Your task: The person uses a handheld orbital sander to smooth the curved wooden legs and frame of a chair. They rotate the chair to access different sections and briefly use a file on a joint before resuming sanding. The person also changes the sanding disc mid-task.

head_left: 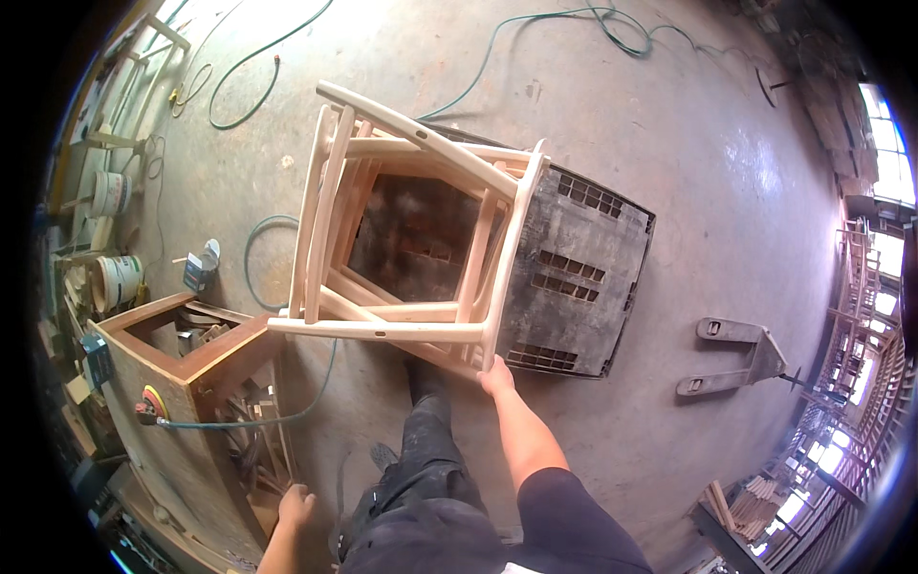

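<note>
An unfinished pale wooden chair frame [402,239] is held up in front of me, tilted on its side over a dark plastic pallet [574,277]. My right hand [495,376] grips the near lower corner of the frame, where a leg meets a rail. My left hand [294,504] hangs low at my side with fingers loosely curled, holding nothing, near the edge of a wooden box [191,364]. My dark trousers and boot [426,383] stand just behind the frame.
The brown wooden box holds tools and scraps at left. White buckets [117,279] and green hoses [258,239] lie on the concrete floor at left and top. A pallet jack's forks [732,354] rest at right; stacked chair frames [861,316] line the far right.
</note>
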The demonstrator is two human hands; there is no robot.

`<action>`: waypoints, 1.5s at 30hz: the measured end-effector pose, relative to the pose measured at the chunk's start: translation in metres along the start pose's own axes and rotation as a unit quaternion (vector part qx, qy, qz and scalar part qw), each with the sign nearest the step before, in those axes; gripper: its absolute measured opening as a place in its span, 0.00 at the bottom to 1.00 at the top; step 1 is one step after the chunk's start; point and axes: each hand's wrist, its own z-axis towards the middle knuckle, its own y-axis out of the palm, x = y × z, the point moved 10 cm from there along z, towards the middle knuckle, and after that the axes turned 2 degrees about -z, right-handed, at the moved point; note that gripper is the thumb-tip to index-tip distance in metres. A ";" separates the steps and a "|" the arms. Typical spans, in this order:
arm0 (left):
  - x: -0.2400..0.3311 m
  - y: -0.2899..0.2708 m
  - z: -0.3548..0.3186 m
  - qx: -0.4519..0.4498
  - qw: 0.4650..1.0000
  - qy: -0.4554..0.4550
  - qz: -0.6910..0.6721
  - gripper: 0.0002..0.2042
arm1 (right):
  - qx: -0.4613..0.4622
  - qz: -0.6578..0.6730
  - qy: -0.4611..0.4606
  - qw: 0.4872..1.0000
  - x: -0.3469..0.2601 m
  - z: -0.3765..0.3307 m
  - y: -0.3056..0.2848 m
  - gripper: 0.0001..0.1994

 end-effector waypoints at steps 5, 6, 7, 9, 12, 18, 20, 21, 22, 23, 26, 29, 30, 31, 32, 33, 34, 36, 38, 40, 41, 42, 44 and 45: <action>-0.028 0.066 -0.020 -0.044 0.942 -0.056 -0.327 0.21 | -0.040 0.099 -0.007 0.994 0.040 0.056 0.053 0.40; -0.017 0.074 -0.020 -0.052 0.927 -0.044 -0.369 0.20 | -0.028 0.127 -0.019 0.991 0.055 0.074 0.063 0.39; -0.008 0.079 -0.017 -0.055 0.918 -0.049 -0.389 0.20 | -0.015 0.157 -0.034 0.987 0.059 0.088 0.065 0.39; -0.008 0.084 -0.030 -0.042 0.904 -0.067 -0.419 0.21 | -0.027 0.080 0.035 0.996 0.017 0.059 0.034 0.34; -0.024 0.104 -0.036 -0.051 0.900 -0.080 -0.425 0.22 | 0.016 -0.007 0.039 0.999 0.004 0.021 0.002 0.27; -0.033 0.122 -0.052 -0.037 0.868 -0.127 -0.480 0.22 | 0.035 -0.107 0.015 0.994 -0.032 -0.042 -0.010 0.28; -0.040 0.130 -0.052 -0.043 0.859 -0.111 -0.498 0.22 | 0.138 -0.124 -0.008 0.983 -0.032 -0.063 -0.020 0.32; -0.046 0.134 -0.055 -0.047 0.854 -0.104 -0.507 0.22 | 0.100 -0.130 0.010 0.986 -0.015 -0.050 -0.005 0.36; -0.044 0.137 -0.057 -0.049 0.859 -0.116 -0.497 0.23 | 0.054 -0.143 0.004 0.988 -0.012 -0.045 0.003 0.34; -0.049 0.140 -0.058 -0.040 0.853 -0.121 -0.506 0.21 | 0.011 -0.155 -0.002 0.988 -0.012 -0.042 0.009 0.32; -0.063 0.151 -0.061 -0.044 0.850 -0.129 -0.509 0.23 | -0.034 -0.164 -0.002 0.986 -0.001 -0.042 0.024 0.35; -0.058 0.159 -0.065 -0.030 0.844 -0.120 -0.522 0.23 | -0.073 -0.170 0.031 0.982 0.005 -0.053 0.037 0.25; -0.051 0.159 -0.068 -0.027 0.839 -0.114 -0.531 0.23 | -0.096 -0.189 0.045 0.976 0.007 -0.061 0.041 0.24; -0.045 0.160 -0.073 -0.019 0.834 -0.109 -0.540 0.23 | -0.119 -0.209 0.056 0.969 0.006 -0.072 0.045 0.23; -0.043 0.163 -0.079 -0.008 0.828 -0.104 -0.550 0.23 | -0.141 -0.231 0.064 0.961 0.006 -0.083 0.051 0.23; -0.042 0.166 -0.085 0.005 0.822 -0.099 -0.561 0.23 | -0.131 -0.234 0.042 0.962 0.002 -0.092 0.056 0.23; -0.042 0.175 -0.093 0.010 0.805 -0.092 -0.585 0.24 | -0.122 -0.241 0.017 0.963 0.002 -0.101 0.060 0.24; -0.052 0.203 -0.108 0.023 0.790 -0.083 -0.608 0.24 | -0.121 -0.261 -0.032 0.957 0.007 -0.110 0.075 0.25; -0.076 0.243 -0.123 0.048 0.762 -0.078 -0.641 0.24 | -0.113 -0.290 -0.095 0.946 0.013 -0.123 0.099 0.23; -0.096 0.281 -0.141 0.087 0.737 -0.068 -0.666 0.24 | -0.101 -0.314 -0.163 0.930 0.000 -0.151 0.108 0.19; -0.110 0.301 -0.150 0.104 0.727 -0.063 -0.675 0.24 | -0.112 -0.325 -0.188 0.920 -0.008 -0.172 0.112 0.18; -0.126 0.339 -0.158 0.126 0.687 -0.076 -0.712 0.23 | -0.106 -0.349 -0.207 0.908 -0.017 -0.186 0.118 0.17; -0.139 0.413 -0.178 0.158 0.620 -0.094 -0.762 0.23 | -0.091 -0.405 -0.242 0.877 -0.031 -0.208 0.128 0.17; -0.141 0.445 -0.189 0.171 0.583 -0.104 -0.787 0.23 | -0.089 -0.429 -0.269 0.858 -0.038 -0.216 0.132 0.16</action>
